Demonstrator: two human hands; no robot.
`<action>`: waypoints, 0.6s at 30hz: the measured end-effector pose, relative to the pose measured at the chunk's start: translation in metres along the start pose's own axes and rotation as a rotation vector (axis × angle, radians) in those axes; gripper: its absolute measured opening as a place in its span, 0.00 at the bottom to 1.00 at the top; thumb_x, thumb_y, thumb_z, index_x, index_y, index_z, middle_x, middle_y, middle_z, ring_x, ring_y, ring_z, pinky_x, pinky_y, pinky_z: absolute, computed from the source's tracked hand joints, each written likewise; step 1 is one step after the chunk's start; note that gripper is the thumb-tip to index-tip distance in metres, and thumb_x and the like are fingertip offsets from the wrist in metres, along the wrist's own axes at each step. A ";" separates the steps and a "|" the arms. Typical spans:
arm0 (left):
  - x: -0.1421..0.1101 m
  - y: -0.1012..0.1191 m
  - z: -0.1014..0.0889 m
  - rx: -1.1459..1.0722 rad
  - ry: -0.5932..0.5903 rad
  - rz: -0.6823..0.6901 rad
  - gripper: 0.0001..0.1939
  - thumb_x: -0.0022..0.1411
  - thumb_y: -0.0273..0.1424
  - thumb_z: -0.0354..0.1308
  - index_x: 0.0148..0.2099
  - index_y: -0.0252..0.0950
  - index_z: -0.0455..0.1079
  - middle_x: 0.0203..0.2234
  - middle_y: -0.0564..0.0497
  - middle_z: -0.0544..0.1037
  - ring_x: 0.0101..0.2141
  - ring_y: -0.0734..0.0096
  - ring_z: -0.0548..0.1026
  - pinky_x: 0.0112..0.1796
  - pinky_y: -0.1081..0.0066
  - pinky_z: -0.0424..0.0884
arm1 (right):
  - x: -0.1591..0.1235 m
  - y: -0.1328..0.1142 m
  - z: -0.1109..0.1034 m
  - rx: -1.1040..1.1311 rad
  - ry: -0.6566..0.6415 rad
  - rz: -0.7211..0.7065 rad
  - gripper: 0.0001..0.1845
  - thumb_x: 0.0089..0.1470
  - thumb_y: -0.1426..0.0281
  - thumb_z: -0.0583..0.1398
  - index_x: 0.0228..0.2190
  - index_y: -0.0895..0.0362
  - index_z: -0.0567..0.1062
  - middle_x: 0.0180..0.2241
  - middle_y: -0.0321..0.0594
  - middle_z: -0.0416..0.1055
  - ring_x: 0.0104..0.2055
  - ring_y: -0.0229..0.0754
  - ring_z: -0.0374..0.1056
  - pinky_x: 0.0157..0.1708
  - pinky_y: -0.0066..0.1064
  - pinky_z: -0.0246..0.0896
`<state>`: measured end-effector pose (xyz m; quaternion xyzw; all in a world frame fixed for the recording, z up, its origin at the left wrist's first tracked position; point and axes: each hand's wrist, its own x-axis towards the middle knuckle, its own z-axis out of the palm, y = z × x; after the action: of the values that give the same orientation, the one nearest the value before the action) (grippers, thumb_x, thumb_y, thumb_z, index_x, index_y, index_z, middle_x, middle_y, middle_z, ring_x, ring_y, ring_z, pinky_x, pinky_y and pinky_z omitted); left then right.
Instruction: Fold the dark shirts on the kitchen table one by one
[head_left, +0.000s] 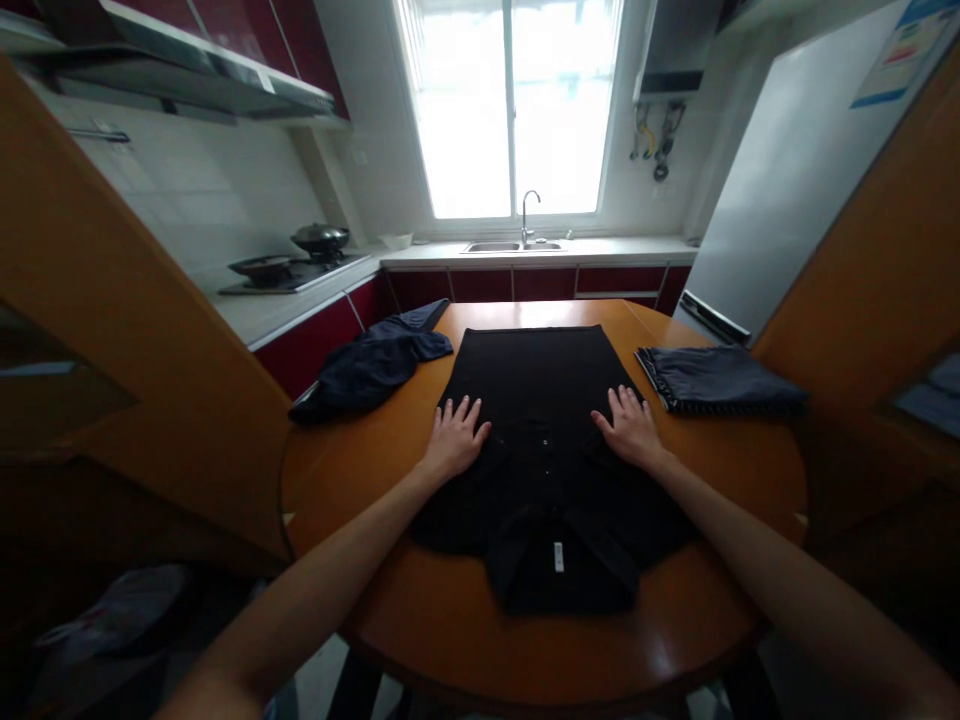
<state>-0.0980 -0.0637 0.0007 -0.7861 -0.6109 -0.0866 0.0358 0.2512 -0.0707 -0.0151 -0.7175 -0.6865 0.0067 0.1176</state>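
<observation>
Left hand (pixel 455 440) and right hand (pixel 631 430), spread flat, touch opposite sides of the shirt (pixel 536 375), lengthwise up mid-frame, neither nearer

Daylight comes from the window (pixel 469 110), its panes burnt to white, while the view's lower corners sink into dimness. Glare whitens the far edge of the table (pixel 352 490); a softer gleam lies by its near right edge. The black shirt (pixel 536 375) shows little fold detail; wide-angle distortion tilts the fridge (pixel 802 170)
</observation>
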 end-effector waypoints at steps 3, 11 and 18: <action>-0.004 0.007 0.000 -0.007 0.005 0.043 0.35 0.72 0.49 0.37 0.72 0.35 0.52 0.69 0.44 0.54 0.68 0.45 0.48 0.65 0.49 0.45 | -0.002 0.003 0.002 0.010 -0.007 -0.016 0.46 0.64 0.46 0.40 0.68 0.69 0.50 0.71 0.57 0.40 0.73 0.53 0.34 0.68 0.48 0.31; -0.003 0.009 0.007 -0.031 -0.086 0.056 0.35 0.71 0.52 0.37 0.72 0.40 0.51 0.71 0.47 0.50 0.69 0.44 0.42 0.64 0.48 0.44 | -0.005 -0.002 0.009 -0.012 -0.086 0.007 0.49 0.62 0.44 0.40 0.68 0.70 0.46 0.71 0.55 0.37 0.73 0.51 0.33 0.69 0.46 0.27; -0.004 0.010 0.004 -0.055 -0.098 0.049 0.35 0.71 0.52 0.37 0.72 0.40 0.52 0.71 0.46 0.50 0.69 0.43 0.41 0.64 0.48 0.45 | -0.002 0.010 0.011 0.008 -0.057 0.126 0.50 0.63 0.44 0.38 0.68 0.72 0.47 0.70 0.58 0.40 0.73 0.54 0.35 0.68 0.50 0.29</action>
<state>-0.0890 -0.0691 -0.0036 -0.8047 -0.5901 -0.0636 -0.0136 0.2589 -0.0709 -0.0274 -0.7584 -0.6429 0.0372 0.1003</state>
